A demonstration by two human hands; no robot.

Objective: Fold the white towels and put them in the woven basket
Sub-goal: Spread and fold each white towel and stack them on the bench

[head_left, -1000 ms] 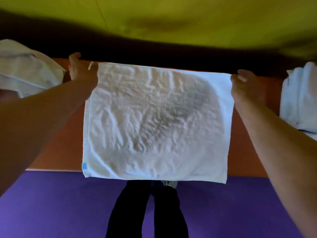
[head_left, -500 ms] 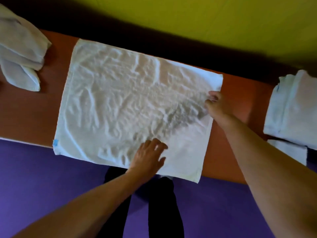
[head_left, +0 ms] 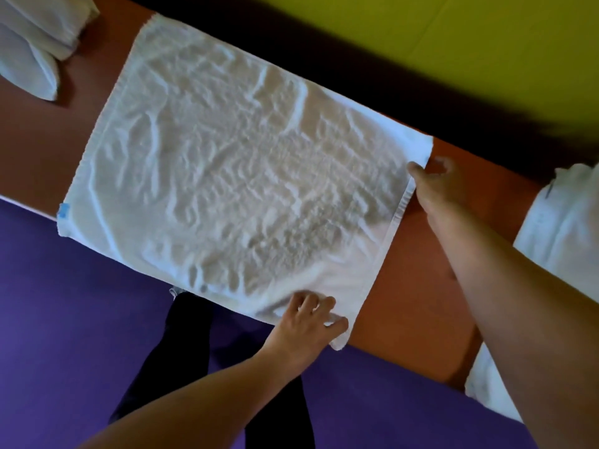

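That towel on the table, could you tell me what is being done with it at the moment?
A person has a white towel spread flat on the orange table. The left hand pinches its near right corner, and the right hand grips the far right corner. No fold is made yet. More white towels lie at both ends.

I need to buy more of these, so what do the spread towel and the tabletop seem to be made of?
Spread towel: likely cotton terry, matte, judging by its nubbly, crinkled white pile and stitched hem. Tabletop: smooth reddish-brown surface, perhaps laminate or painted wood; no grain shows, so uncertain.

Indoor room, orange table (head_left: 418, 286), purple floor (head_left: 64, 319)
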